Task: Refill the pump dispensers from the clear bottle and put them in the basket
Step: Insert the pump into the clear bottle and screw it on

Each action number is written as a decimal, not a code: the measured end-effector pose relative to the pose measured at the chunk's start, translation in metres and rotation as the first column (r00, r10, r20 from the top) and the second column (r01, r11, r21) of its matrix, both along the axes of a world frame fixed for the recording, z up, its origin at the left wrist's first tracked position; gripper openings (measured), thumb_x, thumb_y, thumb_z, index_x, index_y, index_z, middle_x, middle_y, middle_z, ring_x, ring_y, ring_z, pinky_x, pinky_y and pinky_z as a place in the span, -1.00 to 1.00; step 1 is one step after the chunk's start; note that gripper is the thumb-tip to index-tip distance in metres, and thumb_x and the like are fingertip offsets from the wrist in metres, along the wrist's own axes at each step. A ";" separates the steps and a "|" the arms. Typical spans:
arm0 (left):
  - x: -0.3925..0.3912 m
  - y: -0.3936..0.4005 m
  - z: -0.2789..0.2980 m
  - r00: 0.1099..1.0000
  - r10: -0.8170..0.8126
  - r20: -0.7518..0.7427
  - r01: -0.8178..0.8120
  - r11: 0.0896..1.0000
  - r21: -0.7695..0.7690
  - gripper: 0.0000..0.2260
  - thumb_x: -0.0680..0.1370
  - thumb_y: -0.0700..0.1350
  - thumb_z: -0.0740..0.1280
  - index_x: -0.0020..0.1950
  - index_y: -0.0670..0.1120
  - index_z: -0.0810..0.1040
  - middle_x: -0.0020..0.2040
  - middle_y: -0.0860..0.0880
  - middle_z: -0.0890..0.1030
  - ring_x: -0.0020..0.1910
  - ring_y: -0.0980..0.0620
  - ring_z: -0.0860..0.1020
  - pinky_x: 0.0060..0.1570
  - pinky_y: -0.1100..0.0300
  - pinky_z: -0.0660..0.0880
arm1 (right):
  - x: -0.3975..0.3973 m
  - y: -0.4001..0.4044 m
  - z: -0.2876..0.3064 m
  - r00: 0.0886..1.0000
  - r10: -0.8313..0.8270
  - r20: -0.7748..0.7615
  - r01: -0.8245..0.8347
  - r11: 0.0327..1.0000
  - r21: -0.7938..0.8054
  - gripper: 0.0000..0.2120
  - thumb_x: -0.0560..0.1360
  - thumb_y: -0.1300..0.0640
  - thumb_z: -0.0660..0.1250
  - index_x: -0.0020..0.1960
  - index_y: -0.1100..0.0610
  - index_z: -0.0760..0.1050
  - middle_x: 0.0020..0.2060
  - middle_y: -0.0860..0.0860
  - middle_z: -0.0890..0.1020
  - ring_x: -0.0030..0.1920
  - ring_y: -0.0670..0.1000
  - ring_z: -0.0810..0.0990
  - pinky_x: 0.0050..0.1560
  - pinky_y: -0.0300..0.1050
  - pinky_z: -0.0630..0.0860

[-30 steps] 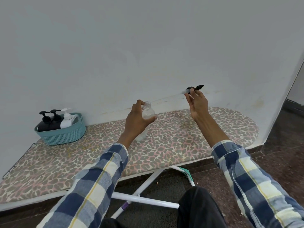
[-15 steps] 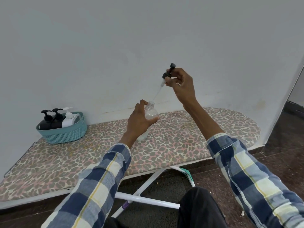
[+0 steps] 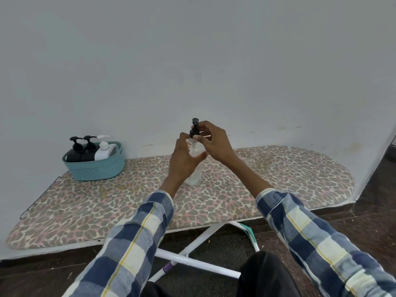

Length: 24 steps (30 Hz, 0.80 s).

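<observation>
The left hand (image 3: 182,155) grips the clear plastic dispenser bottle (image 3: 194,168); right hand (image 3: 211,140) pinches its black pump head (image 3: 194,130), which may cross-thread if tilted

Teal basket (image 3: 96,170), leopard-print board (image 3: 278,168), black pump (image 3: 194,130).

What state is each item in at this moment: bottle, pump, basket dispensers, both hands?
Clear bottle: upright on the ironing board.
Black pump head: seated on the bottle's neck.
Basket: holds three capped dispensers.
Left hand: grips the bottle.
Right hand: pinches the pump collar.
</observation>
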<state>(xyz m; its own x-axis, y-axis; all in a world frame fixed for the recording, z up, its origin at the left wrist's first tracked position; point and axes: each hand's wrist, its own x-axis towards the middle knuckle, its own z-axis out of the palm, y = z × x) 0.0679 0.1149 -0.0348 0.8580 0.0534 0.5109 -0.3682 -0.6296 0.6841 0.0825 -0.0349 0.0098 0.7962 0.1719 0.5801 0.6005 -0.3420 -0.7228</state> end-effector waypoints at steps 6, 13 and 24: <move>-0.008 0.022 -0.002 0.994 0.106 -0.018 -0.106 0.994 -0.003 -0.46 0.56 0.34 0.42 0.30 0.08 0.26 0.25 -0.03 0.58 0.03 -0.13 0.66 -0.06 -0.11 0.62 | 0.007 0.031 0.009 0.997 0.072 -0.025 -0.074 0.992 -0.104 -0.75 0.62 0.21 0.44 0.28 0.11 0.59 0.16 -0.05 0.75 0.14 -0.06 0.74 0.23 -0.13 0.62; -0.002 0.036 0.021 0.980 0.197 -0.025 -0.190 0.968 0.164 -0.33 0.41 0.45 0.47 0.22 0.05 0.28 0.06 0.04 0.66 -0.12 -0.09 0.66 -0.09 -0.02 0.59 | 0.016 0.026 0.012 0.985 0.159 -0.064 -0.168 0.972 -0.167 -0.71 0.68 0.25 0.32 0.39 0.13 0.55 0.28 -0.09 0.70 0.29 -0.10 0.69 0.39 -0.05 0.54; 0.007 0.028 0.015 0.983 0.160 -0.087 -0.158 0.987 0.022 -0.43 0.42 0.31 0.58 0.19 -0.03 0.52 0.01 0.07 0.66 -0.05 0.01 0.67 -0.23 0.19 0.50 | 0.021 0.029 0.007 0.986 0.137 -0.094 -0.141 0.989 -0.045 -0.74 0.57 0.19 0.51 0.24 0.10 0.61 0.13 -0.06 0.75 0.14 -0.04 0.74 0.22 -0.09 0.61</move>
